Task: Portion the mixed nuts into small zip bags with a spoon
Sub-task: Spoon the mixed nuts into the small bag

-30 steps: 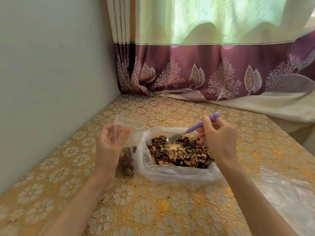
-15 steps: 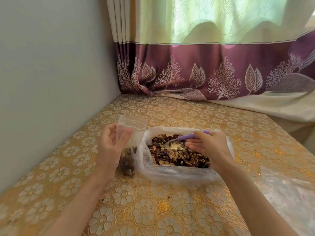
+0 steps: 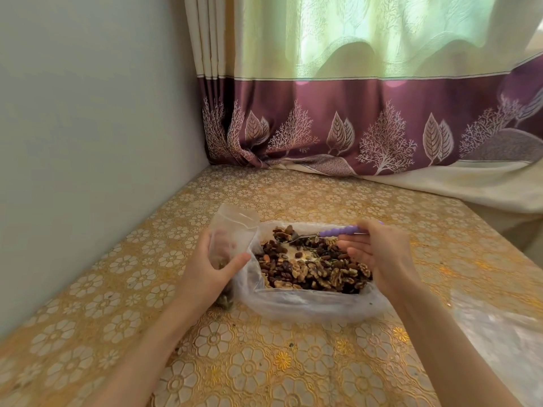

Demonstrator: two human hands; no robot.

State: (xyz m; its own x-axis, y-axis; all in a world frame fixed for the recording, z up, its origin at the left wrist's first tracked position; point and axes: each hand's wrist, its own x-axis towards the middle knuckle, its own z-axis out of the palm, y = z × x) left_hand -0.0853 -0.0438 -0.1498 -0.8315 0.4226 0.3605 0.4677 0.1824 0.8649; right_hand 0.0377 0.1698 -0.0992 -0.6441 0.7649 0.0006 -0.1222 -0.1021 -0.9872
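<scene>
**A:** What have you got in each hand?

**B:** My left hand (image 3: 210, 267) is curled round the small clear zip bag (image 3: 232, 230), holding it upright just to the left of the big crinkled plastic bag of mixed nuts (image 3: 311, 265). A few nuts already sit in the bottom of it. My right hand (image 3: 379, 254) pinches the purple-handled metal spoon (image 3: 317, 235), whose bowl is heaped and hangs over the far left corner of the nut bag, close to the small bag's mouth.

**A:** What worries you?

**B:** The heap, mostly. The bowl looks nearly as wide as that mouth, so a quick tilt could roll nuts down the outside onto the gold flowered tablecloth (image 3: 264, 371). The mouth is soft film too; if my left grip loosens, I'd guess it folds shut or the bag slumps as the spoon arrives.
</scene>
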